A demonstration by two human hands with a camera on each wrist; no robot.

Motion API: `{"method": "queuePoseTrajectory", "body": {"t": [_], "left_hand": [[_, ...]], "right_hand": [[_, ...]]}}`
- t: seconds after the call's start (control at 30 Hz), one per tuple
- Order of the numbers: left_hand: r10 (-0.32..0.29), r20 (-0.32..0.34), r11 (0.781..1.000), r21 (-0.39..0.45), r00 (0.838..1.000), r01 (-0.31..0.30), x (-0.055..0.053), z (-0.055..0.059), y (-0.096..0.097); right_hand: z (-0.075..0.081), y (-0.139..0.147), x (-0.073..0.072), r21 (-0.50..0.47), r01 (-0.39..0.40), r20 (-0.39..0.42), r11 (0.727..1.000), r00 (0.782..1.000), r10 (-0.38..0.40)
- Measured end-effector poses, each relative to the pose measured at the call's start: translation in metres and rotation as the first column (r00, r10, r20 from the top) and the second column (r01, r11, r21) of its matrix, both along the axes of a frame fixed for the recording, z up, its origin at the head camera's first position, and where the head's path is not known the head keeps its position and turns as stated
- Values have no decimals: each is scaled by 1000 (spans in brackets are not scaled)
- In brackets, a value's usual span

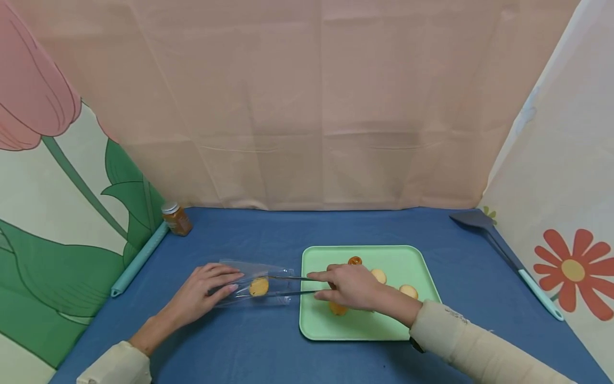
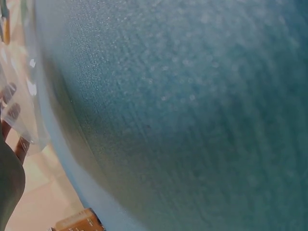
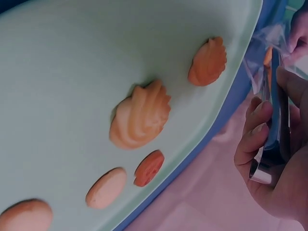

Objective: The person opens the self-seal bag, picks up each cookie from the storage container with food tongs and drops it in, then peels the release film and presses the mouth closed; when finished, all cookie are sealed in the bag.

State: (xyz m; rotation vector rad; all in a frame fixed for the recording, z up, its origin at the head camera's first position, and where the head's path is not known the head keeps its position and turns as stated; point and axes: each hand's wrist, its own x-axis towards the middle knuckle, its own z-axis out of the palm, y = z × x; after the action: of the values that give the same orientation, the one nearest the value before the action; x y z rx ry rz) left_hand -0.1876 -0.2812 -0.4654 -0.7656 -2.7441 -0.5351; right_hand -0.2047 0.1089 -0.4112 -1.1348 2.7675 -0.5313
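Observation:
My left hand (image 1: 211,288) holds a clear plastic bag (image 1: 283,271) by its left part, low over the blue cloth. Inside the bag shows a yellow-brown cookie (image 1: 259,286). My right hand (image 1: 352,286) grips metal tongs (image 3: 275,125), whose two arms reach left into the bag, one on each side of the cookie. Under and around the right hand lies a light green tray (image 1: 364,333). It bears shell-shaped cookies (image 3: 142,115), pale round cookies (image 1: 409,291) and a small reddish one (image 3: 149,168). The left wrist view mostly shows blue cloth.
At the back left stands a jar (image 1: 176,218) with a silver lid, beside a teal roll (image 1: 139,261) along the left edge. A dark spatula (image 1: 499,245) with a light teal handle lies at the right edge. Printed and plain cloths hang around the blue table (image 1: 240,352).

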Motion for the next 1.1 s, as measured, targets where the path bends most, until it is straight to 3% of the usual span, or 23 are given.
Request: {"method": "queuePoseTrajectory", "body": {"t": [0.63,1.1], "left_hand": [[-9,-10,1000,19,1000,9,1,-2,0],[-14,-24,1000,2,1000,14,2,-1,-1]], "right_hand": [[-6,-37,3,26,16,8,1000,1000,-17],[-7,-45,-2,63,27,14,998,1000,-27]]}}
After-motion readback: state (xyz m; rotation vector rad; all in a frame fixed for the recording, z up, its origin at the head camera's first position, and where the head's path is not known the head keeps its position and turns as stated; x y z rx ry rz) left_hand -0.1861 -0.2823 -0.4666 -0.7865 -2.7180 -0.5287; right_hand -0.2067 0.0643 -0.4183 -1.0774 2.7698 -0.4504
